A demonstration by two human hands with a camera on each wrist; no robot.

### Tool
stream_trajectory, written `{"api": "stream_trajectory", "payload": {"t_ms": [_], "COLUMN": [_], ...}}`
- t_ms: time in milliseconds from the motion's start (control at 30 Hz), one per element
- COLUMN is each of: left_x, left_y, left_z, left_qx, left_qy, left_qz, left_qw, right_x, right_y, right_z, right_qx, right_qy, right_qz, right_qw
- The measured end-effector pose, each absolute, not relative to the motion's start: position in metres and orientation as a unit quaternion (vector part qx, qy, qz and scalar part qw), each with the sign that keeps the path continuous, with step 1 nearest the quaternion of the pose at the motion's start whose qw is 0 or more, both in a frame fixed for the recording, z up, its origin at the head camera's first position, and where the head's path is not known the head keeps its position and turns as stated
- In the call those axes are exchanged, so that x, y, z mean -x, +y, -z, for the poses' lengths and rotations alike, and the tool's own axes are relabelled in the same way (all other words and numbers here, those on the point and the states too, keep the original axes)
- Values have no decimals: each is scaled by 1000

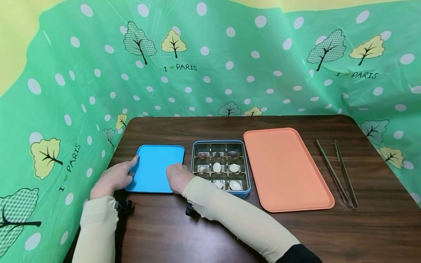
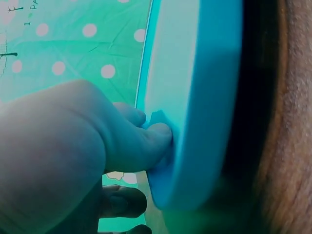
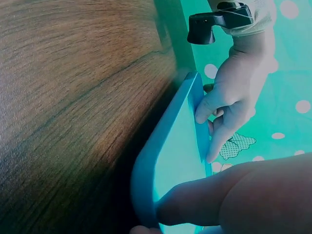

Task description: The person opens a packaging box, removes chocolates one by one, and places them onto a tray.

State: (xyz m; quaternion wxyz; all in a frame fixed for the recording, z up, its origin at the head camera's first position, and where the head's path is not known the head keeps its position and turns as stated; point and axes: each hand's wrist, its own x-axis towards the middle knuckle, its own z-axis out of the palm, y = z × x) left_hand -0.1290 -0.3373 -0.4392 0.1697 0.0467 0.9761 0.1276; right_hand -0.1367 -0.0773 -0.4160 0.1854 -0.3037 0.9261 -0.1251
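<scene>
A shallow blue lid (image 1: 152, 170) with a raised rim sits inner side up at the left of the table. My left hand (image 1: 113, 179) pinches its left edge; in the left wrist view the thumb (image 2: 158, 136) presses inside the rim. The right hand (image 1: 179, 178) grips the lower right corner, its thumb (image 3: 187, 202) over the rim in the right wrist view, other fingers mostly hidden. Just right of that hand stands a blue box (image 1: 246, 188) with a divided insert. Its compartments hold dark stones (image 1: 233, 154) at the back and white stones (image 1: 234, 168) nearer; my right hand and sleeve cover the front left one.
A coral-orange tray (image 1: 286, 168) lies to the right of the box. Metal tongs (image 1: 345, 182) rest farther right, arms spread and pointing away from me. Green patterned cloth (image 1: 210, 73) surrounds the back and sides of the dark wooden table (image 1: 184, 237).
</scene>
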Motion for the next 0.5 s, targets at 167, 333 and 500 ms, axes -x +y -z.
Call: {"api": "stream_trajectory", "payload": {"t_ms": [167,333,500], "left_x": [129,129,129], "left_y": [-335,-335,-336], "left_z": [436,434,434], "left_qx": [-42,-42,-43], "left_qy": [976,975,972], "left_qz": [-124,-122,-128], "left_qw": [175,181,191], "right_x": [137,137,137], "right_y": [-77,-79,-81], "right_z": [413,412,412], "right_qx": [304,297,302], "right_qy": [922,923,926], "right_qz": [120,107,77], "right_qw": [207,222,213]}}
